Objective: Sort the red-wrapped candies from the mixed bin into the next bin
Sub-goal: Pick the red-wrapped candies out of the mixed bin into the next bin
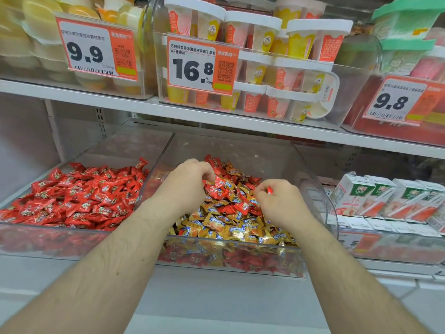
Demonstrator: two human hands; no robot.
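My left hand (190, 182) curls into the heap of the mixed bin (320, 189), fingers bent around a cluster of red-wrapped candies (218, 189) near the top of the pile; my right hand (279, 201) is closed in a pinch just beside it, a sliver of red wrapper (269, 190) showing between the fingertips. Both hands work a clear, hard-walled plastic tub on a white shop shelf, where red pieces lie scattered among gold-wrapped candies (231, 227). The next bin (48, 239), touching the mixed one on its left, already holds a deep layer of red candies alone.

These sweets look light and small, each a firm pillow sealed in glossy, crinkly film with flat crimped ends. I judge the film slippery and the heap loose, so pieces will slide and bury one another when disturbed. The crimped ends or the plump middle seem the best places to pinch; a scooped handful risks dragging gold ones along. Nothing here appears fragile.

Above, price tags (199, 66) front tubs of pudding cups (301, 42); juice cartons (356, 196) stand at right.
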